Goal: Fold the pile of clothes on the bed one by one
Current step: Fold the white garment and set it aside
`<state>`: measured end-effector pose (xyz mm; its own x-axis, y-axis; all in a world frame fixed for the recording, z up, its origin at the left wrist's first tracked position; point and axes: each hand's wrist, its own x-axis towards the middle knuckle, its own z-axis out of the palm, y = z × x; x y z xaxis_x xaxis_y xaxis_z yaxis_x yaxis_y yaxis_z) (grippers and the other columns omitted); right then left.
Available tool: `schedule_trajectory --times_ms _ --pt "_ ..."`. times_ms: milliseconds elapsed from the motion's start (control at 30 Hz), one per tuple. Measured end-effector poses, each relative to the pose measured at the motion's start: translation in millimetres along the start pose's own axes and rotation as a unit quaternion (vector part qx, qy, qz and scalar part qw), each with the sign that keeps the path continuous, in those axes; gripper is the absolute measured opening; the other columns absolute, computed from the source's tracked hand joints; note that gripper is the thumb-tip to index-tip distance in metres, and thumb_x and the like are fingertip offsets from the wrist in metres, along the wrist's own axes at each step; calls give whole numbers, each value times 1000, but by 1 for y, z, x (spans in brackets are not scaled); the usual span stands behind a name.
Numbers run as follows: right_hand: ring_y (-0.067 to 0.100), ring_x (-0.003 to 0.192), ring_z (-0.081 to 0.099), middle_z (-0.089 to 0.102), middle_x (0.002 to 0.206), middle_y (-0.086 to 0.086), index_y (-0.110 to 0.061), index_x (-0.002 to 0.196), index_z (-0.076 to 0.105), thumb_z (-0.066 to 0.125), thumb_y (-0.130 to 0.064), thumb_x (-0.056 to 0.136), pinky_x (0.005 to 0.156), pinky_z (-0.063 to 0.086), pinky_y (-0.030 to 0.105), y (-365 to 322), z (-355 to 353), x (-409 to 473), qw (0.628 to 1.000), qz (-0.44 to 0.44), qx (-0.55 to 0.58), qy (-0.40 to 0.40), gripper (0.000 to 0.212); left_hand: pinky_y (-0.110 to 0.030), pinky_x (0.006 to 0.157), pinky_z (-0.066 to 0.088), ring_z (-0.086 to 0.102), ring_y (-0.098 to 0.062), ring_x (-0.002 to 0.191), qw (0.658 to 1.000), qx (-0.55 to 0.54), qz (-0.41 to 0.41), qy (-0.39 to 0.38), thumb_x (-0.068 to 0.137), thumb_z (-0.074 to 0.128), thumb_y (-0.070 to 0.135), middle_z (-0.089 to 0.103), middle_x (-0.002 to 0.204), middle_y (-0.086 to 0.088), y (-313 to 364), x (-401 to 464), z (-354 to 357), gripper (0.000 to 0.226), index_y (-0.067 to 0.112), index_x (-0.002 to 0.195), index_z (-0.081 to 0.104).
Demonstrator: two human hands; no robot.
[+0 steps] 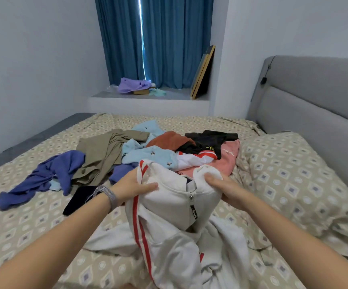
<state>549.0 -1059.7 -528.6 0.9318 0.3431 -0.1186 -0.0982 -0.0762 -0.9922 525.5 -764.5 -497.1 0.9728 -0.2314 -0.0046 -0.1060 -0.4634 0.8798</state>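
In the head view, a white zip jacket point(169, 207) with red stripes is held up at the near edge of the bed point(23, 226), its upper part lifted and its lower part trailing crumpled on the patterned sheet. The left hand point(131, 186) is clamped on the striped shoulder, thumb laid over the front and fingers hidden behind the cloth. The right hand point(223, 188) is closed on a bunched fold at the other side of the collar.

Just beyond the jacket lies the unfolded pile point(169, 147): pale blue, rust, black, pink and white-and-red pieces heaped together, with an olive garment point(98, 155) and a purple garment point(50, 176) spread to the left. A pillow point(294, 184) is seen at the right.

The step in hand is judged to be the opening out of the first garment. Next, the jacket would need to be shaken flat and laid front-down on a bare stretch of sheet, sleeves freed, before any fold is made.
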Motion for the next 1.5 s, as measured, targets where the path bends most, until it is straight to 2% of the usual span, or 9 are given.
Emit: schedule_trajectory --times_ms 133,333,400,500,667,867,1100,1300,1500 --pt "10 117 58 62 127 -7 -33 125 56 84 -41 61 99 48 31 -24 -4 -35 993 -46 -109 13 71 -11 90 40 51 2 112 990 123 24 -62 78 80 29 53 125 18 31 -3 11 73 33 137 37" --pt "9 144 24 13 158 -16 -30 155 9 87 -40 68 116 28 29 -38 -12 -80 945 -47 -323 1 117 -30 104 40 49 -13 124 989 140 56 8 86 70 32 52 132 10 70 -19 13 63 26 141 38" --pt "8 140 27 12 156 -13 -23 155 15 82 -35 76 106 27 16 -60 -14 -89 922 -66 -380 39 105 -29 106 38 47 -13 126 987 151 50 -5 76 77 40 49 134 11 90 -26 4 83 26 144 32" --pt "17 127 49 45 146 -6 -23 154 16 84 -41 71 87 37 19 -123 -12 -105 881 -116 -431 158 109 -28 102 41 51 -12 116 977 202 59 -13 62 88 42 51 128 10 145 -33 -22 98 28 140 31" --pt "19 116 55 63 125 -5 -35 150 22 89 -40 62 92 44 26 -251 -19 -143 842 -251 -390 274 111 -29 92 49 59 -8 101 959 217 164 75 65 88 31 62 112 11 276 -47 -79 74 28 128 49" --pt "4 90 62 69 92 -20 -41 108 64 90 -37 62 71 44 16 -364 -31 -162 819 -367 -308 315 53 -35 84 56 67 -17 93 938 111 257 203 65 89 26 71 98 -1 370 -48 -127 44 18 103 68" --pt "11 88 65 72 93 -8 -31 98 70 89 -37 63 77 50 26 -300 -54 -91 861 -264 -303 311 40 -38 82 58 69 -17 89 964 95 181 170 58 92 24 73 94 1 291 16 -117 48 20 100 69" --pt "-10 71 52 61 77 -21 -31 91 67 88 -35 67 52 36 6 -218 -71 -10 892 -176 -318 271 32 -24 75 53 64 -12 90 984 87 98 124 59 92 24 70 96 5 192 95 -87 54 20 107 68" --pt "9 96 63 68 99 -13 -35 102 65 89 -34 65 73 42 20 -153 -96 76 905 -137 -313 253 45 -24 76 50 64 -13 95 989 105 61 84 61 91 30 68 102 7 121 181 -71 56 25 110 63"
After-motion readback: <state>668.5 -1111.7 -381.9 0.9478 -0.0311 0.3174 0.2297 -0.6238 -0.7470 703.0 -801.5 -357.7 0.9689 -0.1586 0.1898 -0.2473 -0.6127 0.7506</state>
